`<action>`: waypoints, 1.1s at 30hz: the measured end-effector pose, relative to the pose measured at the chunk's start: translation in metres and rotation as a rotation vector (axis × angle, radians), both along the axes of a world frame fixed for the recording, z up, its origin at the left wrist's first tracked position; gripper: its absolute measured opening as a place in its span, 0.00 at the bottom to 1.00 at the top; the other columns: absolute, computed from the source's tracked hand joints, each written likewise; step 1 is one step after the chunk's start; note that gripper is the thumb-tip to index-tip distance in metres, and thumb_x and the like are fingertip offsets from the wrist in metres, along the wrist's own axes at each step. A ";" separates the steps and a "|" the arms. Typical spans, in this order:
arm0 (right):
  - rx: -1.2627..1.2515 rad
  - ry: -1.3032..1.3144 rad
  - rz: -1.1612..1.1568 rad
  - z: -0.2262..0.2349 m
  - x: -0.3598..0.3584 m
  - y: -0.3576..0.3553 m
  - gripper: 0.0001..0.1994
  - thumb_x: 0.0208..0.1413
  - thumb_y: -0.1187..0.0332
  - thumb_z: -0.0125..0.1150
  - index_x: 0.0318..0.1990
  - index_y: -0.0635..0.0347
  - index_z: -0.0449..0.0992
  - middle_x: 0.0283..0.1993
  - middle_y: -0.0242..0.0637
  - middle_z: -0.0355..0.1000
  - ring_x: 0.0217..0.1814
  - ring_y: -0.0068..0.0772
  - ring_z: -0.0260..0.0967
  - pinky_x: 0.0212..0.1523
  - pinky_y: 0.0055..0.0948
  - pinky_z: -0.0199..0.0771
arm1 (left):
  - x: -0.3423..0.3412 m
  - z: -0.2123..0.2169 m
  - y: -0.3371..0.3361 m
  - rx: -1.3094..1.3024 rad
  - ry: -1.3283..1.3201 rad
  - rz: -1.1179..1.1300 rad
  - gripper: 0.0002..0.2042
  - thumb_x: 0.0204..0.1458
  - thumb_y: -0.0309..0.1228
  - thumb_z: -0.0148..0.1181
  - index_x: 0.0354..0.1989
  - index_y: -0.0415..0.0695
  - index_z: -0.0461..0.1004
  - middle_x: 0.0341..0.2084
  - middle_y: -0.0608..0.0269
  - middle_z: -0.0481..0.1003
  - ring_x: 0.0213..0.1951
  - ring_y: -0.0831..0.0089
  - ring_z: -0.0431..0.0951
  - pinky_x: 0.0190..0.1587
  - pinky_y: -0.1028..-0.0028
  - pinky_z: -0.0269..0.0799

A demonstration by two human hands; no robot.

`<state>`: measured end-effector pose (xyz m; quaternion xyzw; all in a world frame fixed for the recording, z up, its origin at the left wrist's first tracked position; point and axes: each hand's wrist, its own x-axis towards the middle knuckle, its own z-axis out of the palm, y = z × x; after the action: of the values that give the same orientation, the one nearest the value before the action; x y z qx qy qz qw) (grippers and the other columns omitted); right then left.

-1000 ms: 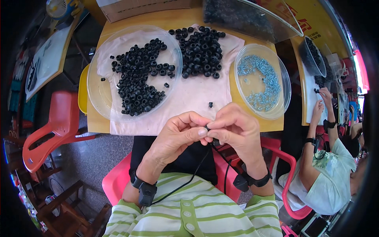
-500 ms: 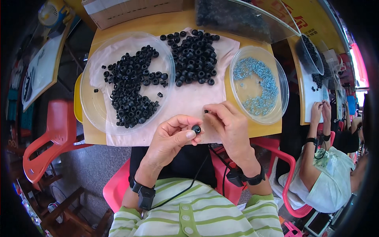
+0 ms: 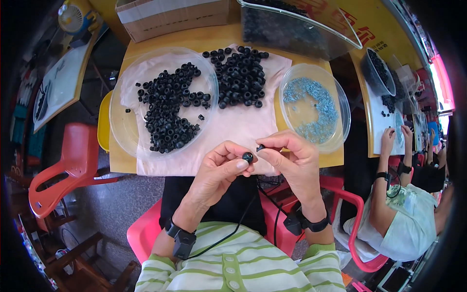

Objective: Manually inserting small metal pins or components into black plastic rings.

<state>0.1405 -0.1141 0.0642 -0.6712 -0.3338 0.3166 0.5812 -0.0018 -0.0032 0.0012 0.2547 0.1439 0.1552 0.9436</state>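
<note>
Pinched in my left hand (image 3: 221,168) is a round black hollow part (image 3: 247,157), its opening turned up and to the right. My right hand (image 3: 293,158) grips a smaller black piece (image 3: 260,147) between thumb and forefinger, a short gap away from the first part. Both hands hover over the near edge of the pink cloth (image 3: 248,126). Beyond them lie a clear round tray (image 3: 116,124) of loose black parts (image 3: 170,104), a heap of larger black round parts (image 3: 241,78) on the cloth, and a clear tray (image 3: 344,119) of small bluish pieces (image 3: 323,109).
A cardboard box (image 3: 172,22) and a clear bin (image 3: 296,29) holding dark parts stand along the table's back. A red chair (image 3: 68,165) is at the left. On the right, another person (image 3: 404,219) works at a neighbouring table. Cables hang near my wrists.
My right hand has turned and risen slightly, so the small piece now shows more clearly. My left hand has shifted a little right with the round part. The view has tilted slightly.
</note>
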 end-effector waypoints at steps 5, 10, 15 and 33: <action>0.039 -0.060 0.025 0.009 -0.006 -0.008 0.06 0.52 0.76 0.65 0.38 0.65 0.80 0.34 0.34 0.74 0.31 0.18 0.70 0.28 0.17 0.67 | 0.001 0.011 -0.007 0.020 0.024 -0.012 0.07 0.53 0.21 0.60 0.40 0.39 0.72 0.33 0.60 0.77 0.34 0.77 0.77 0.42 0.77 0.74; 0.096 -0.241 0.041 0.008 -0.008 -0.013 0.06 0.51 0.77 0.65 0.38 0.64 0.80 0.34 0.36 0.74 0.32 0.22 0.72 0.30 0.19 0.71 | 0.000 0.015 -0.013 0.029 0.030 -0.008 0.07 0.53 0.20 0.61 0.39 0.40 0.72 0.33 0.61 0.77 0.34 0.77 0.77 0.42 0.77 0.74; 0.112 -0.411 0.027 0.007 -0.010 -0.019 0.07 0.50 0.75 0.67 0.37 0.63 0.80 0.33 0.35 0.74 0.29 0.21 0.70 0.27 0.20 0.69 | 0.000 0.018 -0.019 0.153 0.062 0.048 0.07 0.52 0.21 0.62 0.39 0.39 0.73 0.35 0.60 0.77 0.35 0.76 0.77 0.43 0.76 0.75; 0.104 -0.656 0.026 0.017 -0.017 -0.028 0.17 0.42 0.80 0.66 0.43 0.60 0.76 0.35 0.36 0.72 0.33 0.32 0.71 0.30 0.27 0.73 | 0.001 0.024 -0.022 -0.126 0.042 -0.097 0.04 0.53 0.24 0.61 0.36 0.44 0.73 0.37 0.62 0.76 0.43 0.71 0.76 0.52 0.69 0.70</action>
<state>0.1236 -0.1420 0.0808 -0.7027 -0.5273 0.0733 0.4720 -0.0011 -0.0249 0.0251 0.2045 0.1605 0.0947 0.9610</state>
